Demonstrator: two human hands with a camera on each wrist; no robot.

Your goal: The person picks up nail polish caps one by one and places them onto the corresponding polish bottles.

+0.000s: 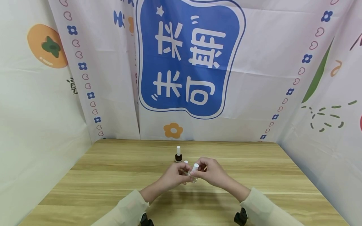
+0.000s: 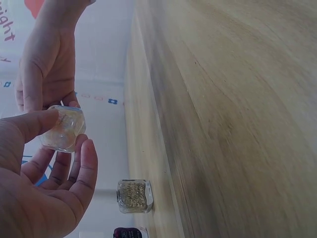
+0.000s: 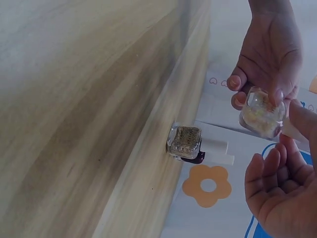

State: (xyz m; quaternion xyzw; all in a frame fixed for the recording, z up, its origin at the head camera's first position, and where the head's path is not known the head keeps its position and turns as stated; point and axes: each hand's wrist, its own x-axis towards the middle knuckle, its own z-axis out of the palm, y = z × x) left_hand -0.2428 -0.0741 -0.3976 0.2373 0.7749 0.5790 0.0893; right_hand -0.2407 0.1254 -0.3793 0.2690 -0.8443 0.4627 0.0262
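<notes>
Over the table, my left hand [image 1: 172,177] pinches the glass body of a small nail polish bottle [image 2: 65,130] between thumb and fingers. Pale, yellowish contents show through its clear glass. My right hand [image 1: 214,173] pinches the same bottle's white cap [image 1: 195,167] at the top. Whether the cap is loose or tight cannot be seen. Just beyond the hands, a nail polish bottle with gold glitter [image 3: 185,142] stands upright on the table, mostly hidden by my left hand in the head view. Behind it stands a dark nail polish bottle [image 1: 178,157] with a white cap.
The wooden table [image 1: 113,175] stretches out on both sides of my hands. A white printed cloth [image 1: 254,103] hangs along its back edge, and further cloth walls close in the left and right sides.
</notes>
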